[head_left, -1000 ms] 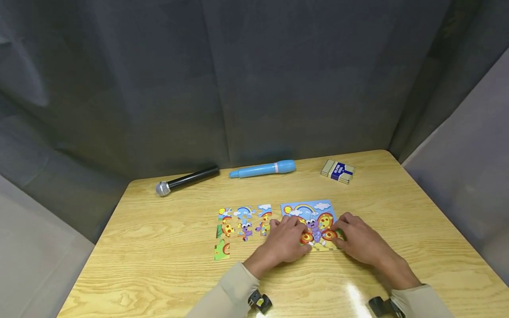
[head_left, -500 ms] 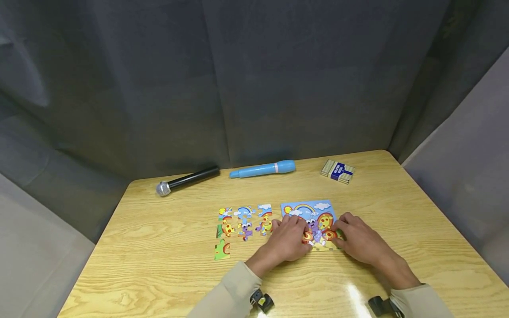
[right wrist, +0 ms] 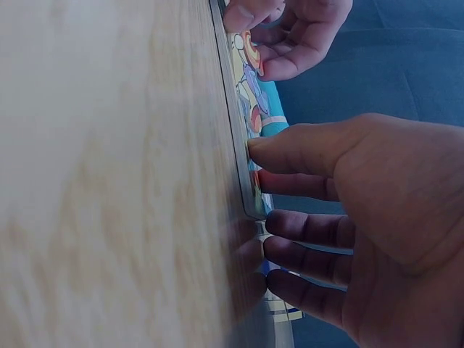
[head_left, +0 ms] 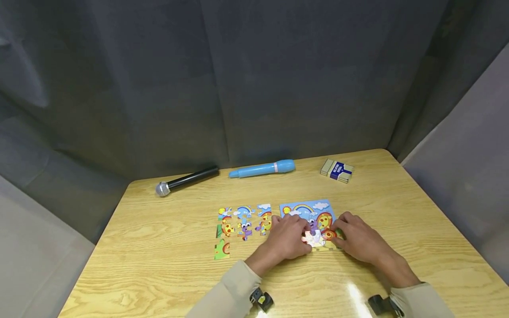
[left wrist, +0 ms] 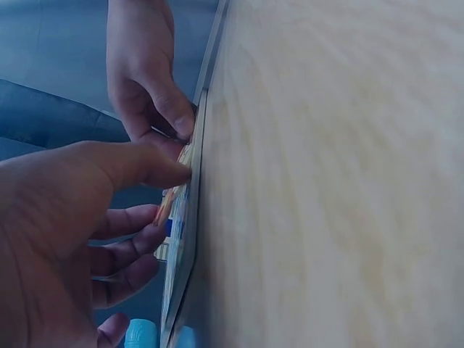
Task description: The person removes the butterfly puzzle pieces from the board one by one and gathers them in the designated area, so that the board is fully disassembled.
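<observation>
A butterfly jigsaw puzzle (head_left: pixel 306 206) lies in its flat tray on the table, right of the middle. My left hand (head_left: pixel 288 238) reaches over its left part, thumb and fingertips pinching a puzzle piece (head_left: pixel 314 239) in the lower row. That piece is tilted up and catches a white glare in the head view; its orange edge shows in the left wrist view. My right hand (head_left: pixel 359 240) is at the lower right, thumb and index finger pinching the edge of a red and yellow wing piece (head_left: pixel 329 234). My left hand hides the puzzle's left side.
Several loose puzzle pieces (head_left: pixel 245 227) lie in rows left of the tray. Along the back are a black microphone (head_left: pixel 192 178), a blue toy microphone (head_left: pixel 260 169) and a banded bundle of small sticks (head_left: pixel 337 171). Dark curtain (head_left: pixel 254 88) hangs behind the table (head_left: pixel 159 274).
The lower-middle piece between my hands has tilted, its printed picture now washed out by glare. My left hand shifted only slightly; my right hand stays in place.
</observation>
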{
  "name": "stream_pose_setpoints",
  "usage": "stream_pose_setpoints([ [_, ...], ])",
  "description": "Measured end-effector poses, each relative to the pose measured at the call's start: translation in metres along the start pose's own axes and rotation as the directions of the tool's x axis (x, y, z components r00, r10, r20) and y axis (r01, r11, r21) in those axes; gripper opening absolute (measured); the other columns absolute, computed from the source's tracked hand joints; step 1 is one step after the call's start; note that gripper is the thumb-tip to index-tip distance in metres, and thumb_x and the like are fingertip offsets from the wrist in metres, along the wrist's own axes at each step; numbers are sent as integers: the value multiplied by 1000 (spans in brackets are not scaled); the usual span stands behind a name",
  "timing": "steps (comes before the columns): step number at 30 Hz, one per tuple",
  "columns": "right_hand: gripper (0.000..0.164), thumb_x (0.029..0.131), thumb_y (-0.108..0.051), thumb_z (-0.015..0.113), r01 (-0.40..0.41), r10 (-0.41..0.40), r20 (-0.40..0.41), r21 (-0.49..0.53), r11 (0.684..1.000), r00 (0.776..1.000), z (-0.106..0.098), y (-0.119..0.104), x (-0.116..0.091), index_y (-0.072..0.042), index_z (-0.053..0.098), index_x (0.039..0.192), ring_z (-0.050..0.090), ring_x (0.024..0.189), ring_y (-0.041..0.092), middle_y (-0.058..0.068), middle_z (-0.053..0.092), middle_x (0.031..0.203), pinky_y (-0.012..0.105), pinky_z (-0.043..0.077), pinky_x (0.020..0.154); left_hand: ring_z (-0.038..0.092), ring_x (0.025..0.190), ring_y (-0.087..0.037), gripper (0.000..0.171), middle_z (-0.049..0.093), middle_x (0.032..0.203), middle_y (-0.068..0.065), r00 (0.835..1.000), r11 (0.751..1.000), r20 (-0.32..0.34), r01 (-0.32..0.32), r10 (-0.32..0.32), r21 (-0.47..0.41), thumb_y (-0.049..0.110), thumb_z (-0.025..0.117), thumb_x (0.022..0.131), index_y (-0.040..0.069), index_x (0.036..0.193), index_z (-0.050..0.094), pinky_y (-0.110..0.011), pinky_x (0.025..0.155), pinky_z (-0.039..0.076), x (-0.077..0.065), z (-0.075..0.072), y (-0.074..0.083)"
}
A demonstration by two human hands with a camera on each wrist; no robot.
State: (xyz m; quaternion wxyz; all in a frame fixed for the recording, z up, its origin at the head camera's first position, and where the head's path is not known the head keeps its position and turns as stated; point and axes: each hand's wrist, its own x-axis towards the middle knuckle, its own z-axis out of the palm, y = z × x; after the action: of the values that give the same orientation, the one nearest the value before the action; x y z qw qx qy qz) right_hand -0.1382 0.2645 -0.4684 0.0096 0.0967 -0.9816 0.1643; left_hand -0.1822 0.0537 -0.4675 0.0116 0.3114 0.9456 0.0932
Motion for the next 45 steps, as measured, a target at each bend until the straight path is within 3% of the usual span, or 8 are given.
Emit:
stream_pose_setpoints([
  [10,24,82,-24,75,-5,5,11,10,1000,1000,0,0,1,-13,70,103,52,92,22,6,55,105,45,47,78,55,85,-6,38,62,92,19,994,999,-101,-34,36,15,49,73,68,33,102,68,-37,82,36,-7,-8,-17],
  [16,24,82,-23,75,12,-12,-2,7,1000,1000,2,2,0,-12,69,102,52,92,23,6,55,104,46,47,79,56,89,-7,36,63,96,18,993,998,-108,-53,54,15,51,68,69,32,100,67,-42,90,39,-18,-12,-29],
  [23,22,83,-23,75,39,-39,-17,15,999,999,2,2,-2,-13,69,101,52,90,21,3,55,102,43,46,77,54,90,-5,36,61,93,18,992,998,-103,-65,67,22,53,67,70,33,99,67,-38,83,39,-33,-15,-48],
  [26,22,83,-23,74,46,-45,-16,18,999,999,2,2,-1,-13,70,102,52,90,20,4,55,103,43,46,77,54,89,-6,35,61,93,18,993,998,-104,-54,55,15,52,67,69,33,98,67,-38,82,38,-39,-15,-58],
  [33,23,84,-24,73,31,-31,-2,20,999,1000,3,3,0,-12,69,103,52,93,22,5,55,105,45,46,79,52,88,-7,46,63,100,16,995,1000,-97,-27,28,2,50,65,70,30,111,67,-38,83,37,-55,-20,-78],
  [45,23,84,-25,73,27,-27,-1,19,999,1000,3,3,0,-13,70,103,52,93,22,4,55,105,45,46,79,50,84,-7,33,61,89,15,991,1000,-135,12,-12,4,46,67,68,30,97,68,-43,86,38,-82,-26,-108],
])
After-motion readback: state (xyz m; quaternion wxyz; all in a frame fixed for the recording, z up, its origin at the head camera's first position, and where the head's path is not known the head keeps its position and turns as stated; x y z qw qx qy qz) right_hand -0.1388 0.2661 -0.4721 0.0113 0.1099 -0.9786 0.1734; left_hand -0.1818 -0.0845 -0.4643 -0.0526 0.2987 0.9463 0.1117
